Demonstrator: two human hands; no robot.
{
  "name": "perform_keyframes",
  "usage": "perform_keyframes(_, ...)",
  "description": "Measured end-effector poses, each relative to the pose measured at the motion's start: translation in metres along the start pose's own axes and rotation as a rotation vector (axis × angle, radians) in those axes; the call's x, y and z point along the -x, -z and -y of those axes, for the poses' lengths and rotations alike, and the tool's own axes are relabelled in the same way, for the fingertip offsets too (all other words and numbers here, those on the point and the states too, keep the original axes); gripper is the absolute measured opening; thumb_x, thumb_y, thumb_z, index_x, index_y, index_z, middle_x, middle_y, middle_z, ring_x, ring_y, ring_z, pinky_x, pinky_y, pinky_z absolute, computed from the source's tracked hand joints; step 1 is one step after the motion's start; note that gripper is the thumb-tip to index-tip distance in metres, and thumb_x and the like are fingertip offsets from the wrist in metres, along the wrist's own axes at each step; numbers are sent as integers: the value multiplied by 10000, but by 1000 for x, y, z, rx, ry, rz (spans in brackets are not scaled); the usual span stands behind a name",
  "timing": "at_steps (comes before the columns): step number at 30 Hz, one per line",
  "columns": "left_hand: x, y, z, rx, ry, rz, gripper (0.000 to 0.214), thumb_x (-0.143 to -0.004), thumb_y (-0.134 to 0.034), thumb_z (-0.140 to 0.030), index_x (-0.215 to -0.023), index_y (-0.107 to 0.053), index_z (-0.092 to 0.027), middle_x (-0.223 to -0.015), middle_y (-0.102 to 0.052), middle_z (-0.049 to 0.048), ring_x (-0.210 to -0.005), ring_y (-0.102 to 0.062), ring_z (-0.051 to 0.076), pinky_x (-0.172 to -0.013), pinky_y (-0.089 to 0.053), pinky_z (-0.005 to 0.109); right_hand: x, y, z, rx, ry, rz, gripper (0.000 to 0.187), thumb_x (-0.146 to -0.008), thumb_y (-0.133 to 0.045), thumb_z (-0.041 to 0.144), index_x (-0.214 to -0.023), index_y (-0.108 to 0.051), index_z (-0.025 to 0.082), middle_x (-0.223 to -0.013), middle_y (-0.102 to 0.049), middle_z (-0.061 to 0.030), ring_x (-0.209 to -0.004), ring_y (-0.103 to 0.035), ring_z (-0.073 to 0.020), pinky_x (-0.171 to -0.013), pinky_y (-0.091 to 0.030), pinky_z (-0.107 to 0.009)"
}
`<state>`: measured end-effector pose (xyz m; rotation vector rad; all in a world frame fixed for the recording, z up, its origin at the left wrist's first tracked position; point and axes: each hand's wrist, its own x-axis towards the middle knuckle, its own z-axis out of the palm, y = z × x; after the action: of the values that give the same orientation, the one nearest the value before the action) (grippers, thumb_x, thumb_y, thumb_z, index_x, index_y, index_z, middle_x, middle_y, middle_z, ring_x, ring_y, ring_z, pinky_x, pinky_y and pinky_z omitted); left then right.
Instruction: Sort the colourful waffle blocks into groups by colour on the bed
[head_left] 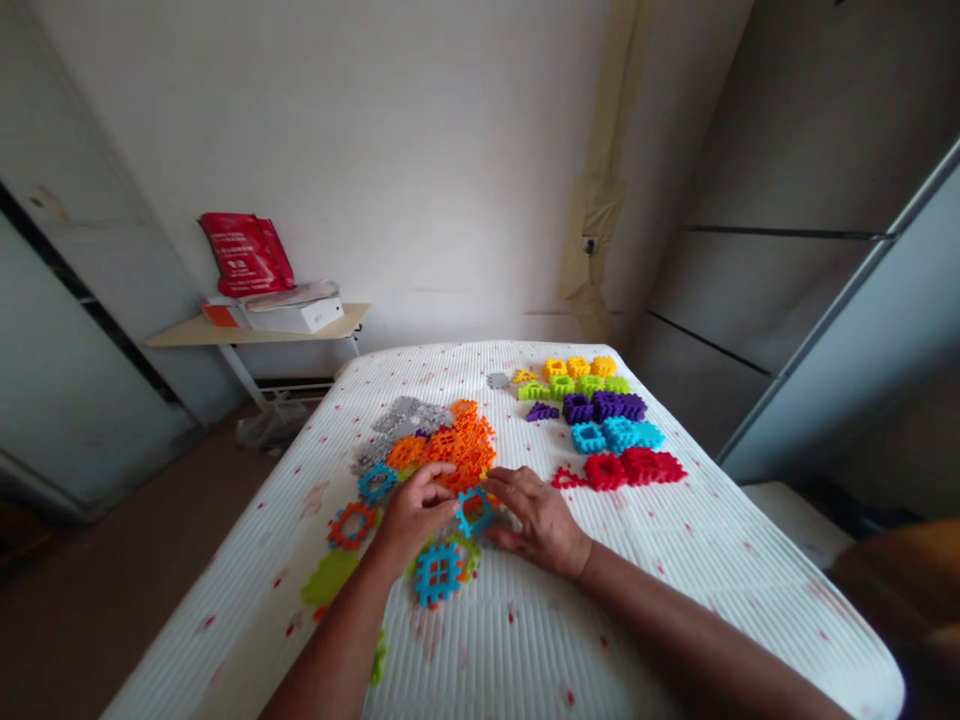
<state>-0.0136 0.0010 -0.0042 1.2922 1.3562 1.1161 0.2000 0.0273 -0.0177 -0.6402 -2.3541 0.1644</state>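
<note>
A blue square interlocking tile with an open middle is held between my two hands, above the pile. My left hand grips its left edge near the thumb, the fingers curled. On its right side my right hand has thumb and fingers closed around the edge. Just below lies a blue window-shaped tile over green and orange ones. Behind the hands spreads a heap of orange tiles, with grey tiles at its far left. A blue ring-like tile rests left of my left hand.
Sorted rows of tiles stand at the right: yellow, green, purple, blue and red. Green tiles lie by my left forearm. A side table bears a red bag and a white box.
</note>
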Motion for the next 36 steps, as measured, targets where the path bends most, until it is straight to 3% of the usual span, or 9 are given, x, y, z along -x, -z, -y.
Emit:
perform_keyframes(9,-5,-2,8,85,49,38,507,-602,-671,-290,-1051,-463,-182,-635,-610,-34,-520,-509,100,-509,-354,211,-21,0,22,107,-78,227,456,-770,-623,317,-1189,-520,167,-1147,-573,-113,-1024,-500,-232,-859,-456,-356)
perform_keyframes(13,-5,-3,10,82,57,46,512,-607,-666,-306,-1059,-457,-187,-636,-598,-40,-498,-495,98,-493,-342,212,-22,-1,28,122,-100,256,378,-790,-576,257,-1154,-531,165,-1112,-577,-111,-995,-502,-229,-864,-451,-362)
perform_keyframes(17,-1,-6,4,61,21,51,513,-624,-670,-345,-1069,-471,-185,-638,-596,-38,-530,-511,108,-508,-359,216,-24,2,27,67,-157,258,434,-736,-597,191,-1162,-517,181,-1089,-565,-89,-1009,-500,-215,-847,-459,-333)
perform_keyframes(20,1,-5,2,19,-37,-13,474,-670,-646,-385,-1071,-499,-178,-680,-611,-24,-587,-534,116,-560,-400,227,-30,24,5,114,-225,246,476,-683,-620,132,-1149,-532,178,-1112,-553,-90,-1035,-497,-210,-859,-452,-320)
perform_keyframes(23,-1,-2,4,-25,-63,-82,432,-679,-643,-398,-1025,-541,-161,-731,-624,0,-640,-557,130,-605,-429,242,-38,64,-38,265,-349,249,531,-653,-636,96,-1172,-534,145,-1157,-545,-112,-1087,-490,-214,-919,-416,-319)
perform_keyframes(26,-6,2,10,-30,-70,-127,406,-680,-640,-403,-987,-565,-148,-773,-636,22,-678,-576,144,-624,-446,253,-41,103,-85,493,-502,355,522,-680,-607,86,-1197,-535,115,-1175,-557,-132,-1102,-504,-220,-946,-390,-311)
perform_keyframes(28,-8,3,11,-34,-67,-137,392,-675,-642,-397,-967,-575,-144,-784,-644,32,-699,-589,155,-636,-457,260,-40,117,-108,556,-541,426,518,-662,-611,71,-1176,-559,113,-1144,-586,-137,-1055,-543,-230,-916,-409,-311)
perform_keyframes(31,-8,2,11,-47,-66,-141,369,-658,-652,-387,-931,-593,-145,-779,-656,40,-727,-608,173,-655,-471,270,-35,121,-125,568,-531,506,497,-634,-616,47,-1119,-605,154,-1110,-624,-112,-1015,-575,-232,-879,-431,-307)
perform_keyframes(36,-8,2,12,-77,-78,-162,330,-661,-642,-380,-895,-613,-149,-784,-674,50,-734,-623,184,-653,-484,275,-29,111,-130,580,-504,606,474,-633,-610,35,-1086,-626,172,-1110,-634,-111,-1028,-578,-252,-854,-446,-335)
